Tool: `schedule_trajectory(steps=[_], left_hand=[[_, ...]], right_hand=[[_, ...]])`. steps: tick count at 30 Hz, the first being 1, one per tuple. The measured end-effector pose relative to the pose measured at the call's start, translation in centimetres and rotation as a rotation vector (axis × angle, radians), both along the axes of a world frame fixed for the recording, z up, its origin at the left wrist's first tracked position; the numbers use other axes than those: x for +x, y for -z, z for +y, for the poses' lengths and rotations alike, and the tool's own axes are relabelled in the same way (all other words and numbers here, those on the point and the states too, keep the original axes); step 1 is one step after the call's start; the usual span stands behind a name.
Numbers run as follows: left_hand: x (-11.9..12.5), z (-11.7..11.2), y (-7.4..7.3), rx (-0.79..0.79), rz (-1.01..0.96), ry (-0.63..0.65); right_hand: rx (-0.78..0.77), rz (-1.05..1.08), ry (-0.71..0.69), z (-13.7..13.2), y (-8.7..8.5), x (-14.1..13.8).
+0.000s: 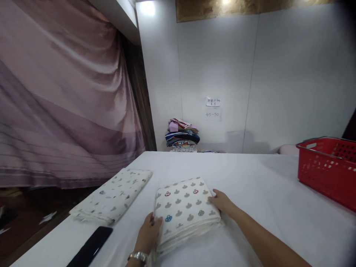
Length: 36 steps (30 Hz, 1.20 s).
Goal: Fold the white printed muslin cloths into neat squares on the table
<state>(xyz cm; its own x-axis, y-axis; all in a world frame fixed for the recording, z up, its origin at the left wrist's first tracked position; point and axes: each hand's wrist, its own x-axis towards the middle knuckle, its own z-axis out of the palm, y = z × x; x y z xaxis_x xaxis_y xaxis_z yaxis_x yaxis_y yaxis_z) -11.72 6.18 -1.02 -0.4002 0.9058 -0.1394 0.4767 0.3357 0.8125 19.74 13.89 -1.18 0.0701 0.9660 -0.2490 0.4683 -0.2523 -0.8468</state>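
Observation:
A folded white cloth [180,207] lies on the white-covered table in front of me, printed with grey mushroom-like shapes and a few red, blue and green ones. Its layered edges face me. My left hand [148,231], with a silver watch at the wrist, grips the near left side, thumb at the edge. On the right side my right hand [222,203] holds the opposite edge, its fingers partly hidden by the cloth. Another folded white cloth [114,194] with small scattered prints rests to the left, apart from both hands.
A black phone-like slab [90,246] lies at the near left. The red plastic basket [328,174] stands at the right on the white table [267,222]. Behind the far edge is a stack of folded fabrics [182,135]. A pinkish curtain [66,92] hangs at left.

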Motion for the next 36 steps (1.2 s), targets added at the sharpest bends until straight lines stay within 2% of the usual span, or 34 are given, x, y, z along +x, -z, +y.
schedule_trajectory(steps=[4, 8, 10, 12, 16, 18, 21, 23, 28, 33, 36], left_hand=[[-0.6, 0.9, -0.7, -0.057, -0.119, -0.028], [0.1, 0.5, -1.3, -0.116, -0.421, 0.035], [0.6, 0.3, -1.6, -0.149, -0.587, 0.059], [0.9, 0.2, -1.7, -0.139, -0.662, 0.030], [1.3, -0.4, -2.0, -0.045, -0.623, -0.084], [1.8, -1.2, -2.1, -0.073, -0.662, -0.101], [2.7, -2.6, -2.2, -0.123, -0.772, -0.095], [3.2, -3.4, -2.2, -0.098, -0.812, -0.103], [3.6, -4.4, -1.5, -0.071, -0.780, -0.153], [3.8, -4.8, -0.9, 0.019, -0.624, -0.041], [3.7, -4.4, -1.3, 0.058, -0.670, -0.006]], right_hand=[[-0.113, 0.070, -0.012, 0.3, -0.7, 0.3], [-0.239, 0.208, -0.123, -0.3, -1.0, 0.9], [-0.299, 0.348, -0.198, -0.9, -1.4, 0.9], [-0.367, 0.530, -0.247, -1.4, -1.7, 0.7], [-0.432, 0.760, -0.220, -2.3, -2.4, 0.3], [-0.404, 0.814, -0.195, -2.6, -2.5, 0.4], [-0.400, 0.830, -0.175, -3.1, -2.5, 1.1], [-0.418, 0.829, -0.184, -3.6, -2.4, 1.6], [-0.372, 0.788, -0.246, -4.8, -2.4, 2.6], [-0.358, 0.699, -0.247, -5.3, -2.2, 2.8], [-0.312, 0.738, -0.237, -5.3, -2.2, 2.5]])
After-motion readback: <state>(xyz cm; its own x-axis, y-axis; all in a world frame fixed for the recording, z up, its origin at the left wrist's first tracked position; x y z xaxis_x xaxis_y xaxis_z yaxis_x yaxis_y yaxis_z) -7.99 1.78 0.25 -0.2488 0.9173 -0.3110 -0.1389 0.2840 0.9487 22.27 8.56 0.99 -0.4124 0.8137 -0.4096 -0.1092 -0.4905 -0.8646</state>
